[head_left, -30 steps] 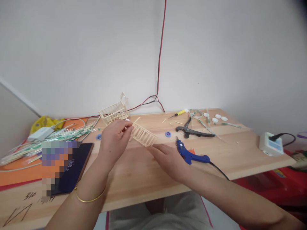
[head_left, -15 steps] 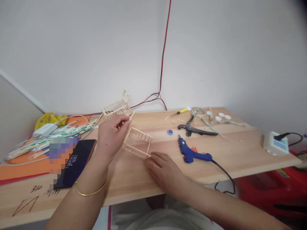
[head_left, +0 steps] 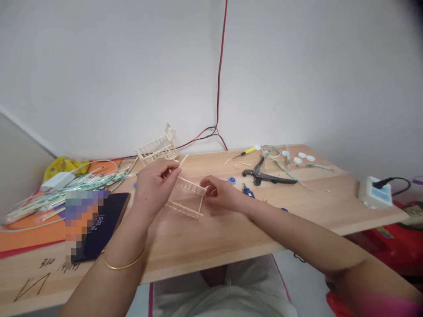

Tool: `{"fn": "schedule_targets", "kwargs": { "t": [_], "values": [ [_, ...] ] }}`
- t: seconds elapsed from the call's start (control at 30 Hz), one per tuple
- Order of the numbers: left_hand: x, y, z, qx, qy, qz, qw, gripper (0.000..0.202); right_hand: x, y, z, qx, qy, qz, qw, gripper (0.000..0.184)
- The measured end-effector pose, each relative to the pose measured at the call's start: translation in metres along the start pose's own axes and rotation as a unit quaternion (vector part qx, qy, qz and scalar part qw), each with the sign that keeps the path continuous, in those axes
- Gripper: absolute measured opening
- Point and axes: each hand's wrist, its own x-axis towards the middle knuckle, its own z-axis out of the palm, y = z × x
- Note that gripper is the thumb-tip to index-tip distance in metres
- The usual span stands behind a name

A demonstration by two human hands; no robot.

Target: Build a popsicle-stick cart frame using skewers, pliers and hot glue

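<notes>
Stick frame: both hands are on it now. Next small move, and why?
Probably set the stick frame flat on the table and steady it. The left hand pinches its far-left corner, the right hand grips the far-right corner, and it hangs tilted with only the near rail by the wood.
</notes>
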Motion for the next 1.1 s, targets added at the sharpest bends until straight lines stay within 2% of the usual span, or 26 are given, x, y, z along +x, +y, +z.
{"fn": "schedule_targets", "kwargs": {
  "t": [0.1, 0.2, 0.4, 0.57, 0.7, 0.8, 0.9, 1.1],
  "values": [
    [0.000, -0.001, 0.001, 0.012, 0.000, 0.010, 1.000, 0.012, 0.005, 0.002, 0.012, 0.051, -0.001, 0.005, 0.999, 0.021],
    [0.000, -0.001, 0.002, 0.013, -0.002, 0.025, 1.000, 0.011, -0.001, 0.002, 0.015, 0.053, 0.024, 0.002, 0.998, 0.012],
    [-0.004, 0.003, 0.006, -0.020, -0.023, 0.049, 0.998, 0.010, -0.030, 0.006, 0.001, -0.044, 0.103, 0.016, 0.994, 0.006],
    [-0.009, 0.013, 0.012, -0.014, -0.086, 0.073, 0.994, 0.011, -0.054, 0.001, 0.000, -0.101, 0.185, 0.069, 0.975, 0.007],
    [-0.011, 0.020, 0.012, -0.003, -0.124, 0.067, 0.990, 0.009, -0.063, -0.004, 0.007, -0.147, 0.176, 0.082, 0.970, 0.012],
    [-0.010, 0.022, 0.008, 0.004, -0.127, 0.057, 0.990, 0.008, -0.070, -0.008, 0.012, -0.163, 0.151, 0.070, 0.973, 0.011],
    [-0.009, 0.022, 0.005, 0.007, -0.128, 0.053, 0.990, 0.007, -0.076, -0.011, 0.017, -0.145, 0.135, 0.086, 0.976, 0.008],
    [-0.010, 0.022, 0.001, -0.010, -0.181, 0.068, 0.981, 0.007, -0.065, -0.017, 0.033, -0.142, 0.170, 0.101, 0.970, 0.009]
  ]
}}
